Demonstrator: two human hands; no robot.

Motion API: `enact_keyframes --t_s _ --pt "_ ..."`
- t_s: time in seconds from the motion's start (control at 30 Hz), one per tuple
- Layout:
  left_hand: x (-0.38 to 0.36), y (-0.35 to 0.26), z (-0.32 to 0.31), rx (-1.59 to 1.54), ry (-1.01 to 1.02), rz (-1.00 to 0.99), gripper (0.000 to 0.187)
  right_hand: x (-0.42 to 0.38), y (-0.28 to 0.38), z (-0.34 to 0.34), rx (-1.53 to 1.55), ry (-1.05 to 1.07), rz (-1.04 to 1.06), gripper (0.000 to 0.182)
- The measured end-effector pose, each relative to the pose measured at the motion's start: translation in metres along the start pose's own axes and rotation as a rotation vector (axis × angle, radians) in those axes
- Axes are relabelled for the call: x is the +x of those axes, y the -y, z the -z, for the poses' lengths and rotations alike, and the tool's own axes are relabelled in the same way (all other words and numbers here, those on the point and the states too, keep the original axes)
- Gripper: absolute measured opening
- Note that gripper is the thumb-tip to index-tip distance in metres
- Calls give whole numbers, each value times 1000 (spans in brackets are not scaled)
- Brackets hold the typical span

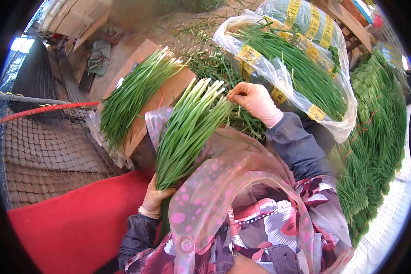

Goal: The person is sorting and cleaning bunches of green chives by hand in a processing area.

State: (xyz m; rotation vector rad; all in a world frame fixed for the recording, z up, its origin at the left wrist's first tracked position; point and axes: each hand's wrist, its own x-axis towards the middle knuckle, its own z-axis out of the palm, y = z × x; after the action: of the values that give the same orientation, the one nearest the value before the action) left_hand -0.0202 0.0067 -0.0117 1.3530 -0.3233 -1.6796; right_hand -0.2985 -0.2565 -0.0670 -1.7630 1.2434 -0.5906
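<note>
Left hand [155, 196] grasping the green bunch [187, 128] by its leafy end, right hand [252, 98] pinched closed at the bunch's pale tips, clear bag [264, 74] right of it.

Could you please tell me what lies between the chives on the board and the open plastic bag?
In the head view, loose green trimmings lie between them; the pale ends of the held chives reach into that gap.
</note>
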Motion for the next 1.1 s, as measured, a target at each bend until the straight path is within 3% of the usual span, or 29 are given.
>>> enact_keyframes --t_s 0.03,0.07,0.13,0.17,0.23,0.27,0.3,0.33,0.4,0.47,0.5,0.53,0.6,0.67,0.73,0.8,0.87,0.93,1.0,1.07,1.1 --pt "0 2 -3 3 -27 -12 67 1 3 -3 -242 -68 72 9" --pt "0 3 -5 -1 -26 -12 67 2 3 -6 -246 -66 73 9" --pt "0 4 -9 18 -53 -18 67 5 8 -11 -670 -251 525 8" --pt "-1 3 -12 16 -54 -19 67 5 14 -15 -723 -346 645 6" --pt "-2 0 -18 -9 -44 -20 65 -19 54 -25 -733 31 556 9" --pt "-2 0 -17 -9 -44 -19 65 -34 72 -33 -559 284 409 5" --pt "0 0 -16 -11 -43 19 65 -55 74 -39 157 400 423 4" --pt "1 0 -15 -11 -43 57 64 -67 100 -22 410 706 222 4" --pt "3 -4 -18 -64 -21 54 63 -70 112 2 719 689 286 10" --pt "0 -4 -15 -116 -5 56 62 -65 93 44 885 228 449 20" --pt "1 -4 -8 -104 -4 72 61 -66 95 56 1272 151 410 24" --pt "4 -3 -2 -93 -1 86 60 -56 77 77 1409 137 514 29" --pt "5 -3 3 -112 -23 80 58 -49 34 123 1712 183 528 23" --pt "5 -7 1 -98 2 102 59 -63 23 130 971 -185 489 24" --pt "8 0 8 -87 5 88 60 -38 0 111 20 56 13 34" --pt "13 2 13 -61 16 76 61 -12 -6 83 -156 -51 119 46" --pt "13 4 15 -57 28 76 66 20 23 66 96 24 109 48" --pt "14 7 18 -31 46 56 69 53 10 35 202 237 147 45" --pt "15 5 17 -11 66 33 72 65 35 24 -209 460 82 40" --pt "11 -1 11 -17 19 24 73 70 26 14 -132 474 92 34" --pt "11 -3 10 -21 15 31 73 71 27 15 -304 467 202 32"
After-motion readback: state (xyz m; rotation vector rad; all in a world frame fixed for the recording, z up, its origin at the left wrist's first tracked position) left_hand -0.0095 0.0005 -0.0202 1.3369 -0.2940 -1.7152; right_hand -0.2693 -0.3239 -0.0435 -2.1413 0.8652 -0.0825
